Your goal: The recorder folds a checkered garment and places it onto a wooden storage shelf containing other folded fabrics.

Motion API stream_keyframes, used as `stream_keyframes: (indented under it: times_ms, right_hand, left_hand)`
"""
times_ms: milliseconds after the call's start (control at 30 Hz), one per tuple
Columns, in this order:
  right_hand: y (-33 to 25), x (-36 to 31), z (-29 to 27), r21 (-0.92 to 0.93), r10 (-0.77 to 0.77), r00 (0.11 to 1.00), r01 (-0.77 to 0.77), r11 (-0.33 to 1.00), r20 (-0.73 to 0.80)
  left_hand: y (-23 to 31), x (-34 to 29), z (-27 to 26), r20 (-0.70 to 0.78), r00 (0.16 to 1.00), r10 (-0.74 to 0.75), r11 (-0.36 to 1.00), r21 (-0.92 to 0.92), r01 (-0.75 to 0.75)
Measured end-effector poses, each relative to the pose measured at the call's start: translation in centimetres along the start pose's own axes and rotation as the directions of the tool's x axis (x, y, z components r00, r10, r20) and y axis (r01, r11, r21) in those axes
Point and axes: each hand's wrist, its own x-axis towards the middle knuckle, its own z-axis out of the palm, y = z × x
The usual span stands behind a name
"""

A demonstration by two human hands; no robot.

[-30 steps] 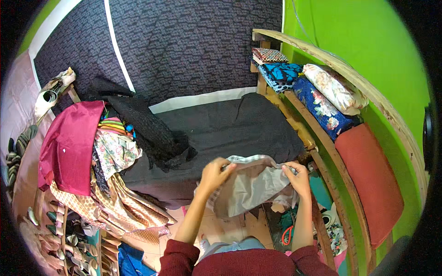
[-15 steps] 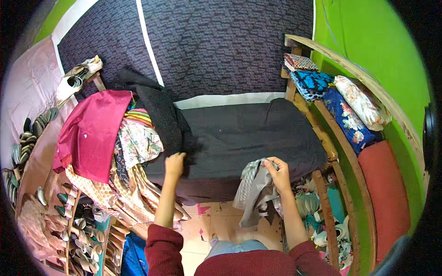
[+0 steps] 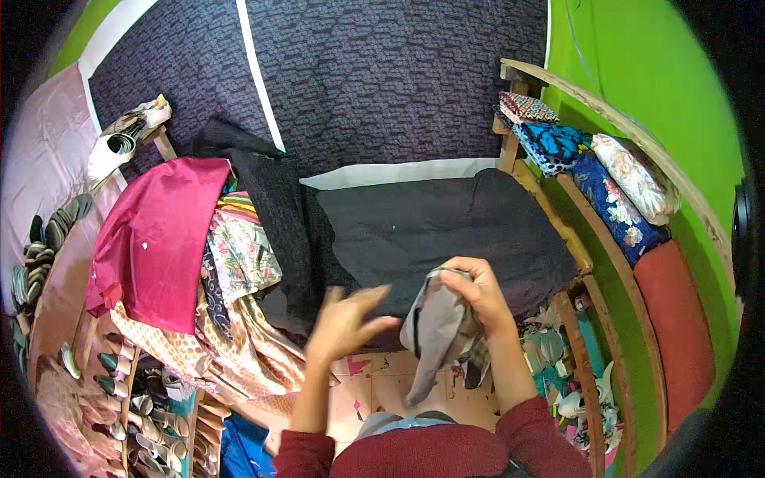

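Pinched in my right hand [image 3: 476, 293] is a piece of grey cloth [image 3: 438, 319], which hangs down in front of me with a paler patterned part at its top. My left hand [image 3: 347, 325] holds nothing; its fingers are spread and point toward the grey cloth, with a gap between them. Beyond both hands a black cloth [image 3: 430, 231] covers the low surface. A fuzzy black fabric [image 3: 275, 215] lies along its left side, next to a heap with a crimson satin cloth [image 3: 167, 239], a floral cloth [image 3: 243, 259] and a gold dotted cloth [image 3: 263, 358].
On the right, a wooden rack [image 3: 594, 215] holds folded fabrics and a red-orange bolster [image 3: 673, 327]. Several shoes [image 3: 151, 422] fill shelves at lower left. Fabric scraps [image 3: 550, 358] lie beneath the rack, and small scraps dot the tiled floor [image 3: 390, 398].
My left hand has let go of the black fabric, opened and moved right toward the grey cloth. My right hand has lifted slightly, and the grey cloth hangs more bunched.
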Motion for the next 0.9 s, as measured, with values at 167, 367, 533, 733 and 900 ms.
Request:
stream_keyframes:
  times_ms: [167,367,533,733,900]
  right_hand:
    - [-2.2,0.6,0.8,-0.365,-0.208,0.976,0.173,0.915,-0.058]
    - [-3.2,-0.6,-4.5,-0.735,-0.385,0.899,0.115,0.669,-0.210]
    - [-4.4,-1.6,-8.7,-0.758,-0.533,0.770,0.101,0.644,-0.350]
    - [-5.0,-3.4,-13.4,-0.716,-0.637,0.581,0.127,0.687,-0.507]
    - [-3.5,-2.5,-14.2,-0.868,-0.137,0.981,-0.050,0.495,-0.134]
  left_hand:
    - [2.2,4.8,4.5,-0.063,0.993,-0.096,0.845,-0.533,0.048]
    - [-2.9,6.9,4.9,0.147,0.989,-0.025,0.909,-0.409,0.083]
    - [-5.4,8.0,7.3,0.215,0.973,-0.080,0.943,-0.299,0.144]
    - [-7.0,10.7,4.6,-0.380,0.920,-0.097,0.929,-0.366,-0.053]
    - [-7.0,14.8,-4.6,-0.558,0.804,-0.207,0.919,-0.393,-0.035]
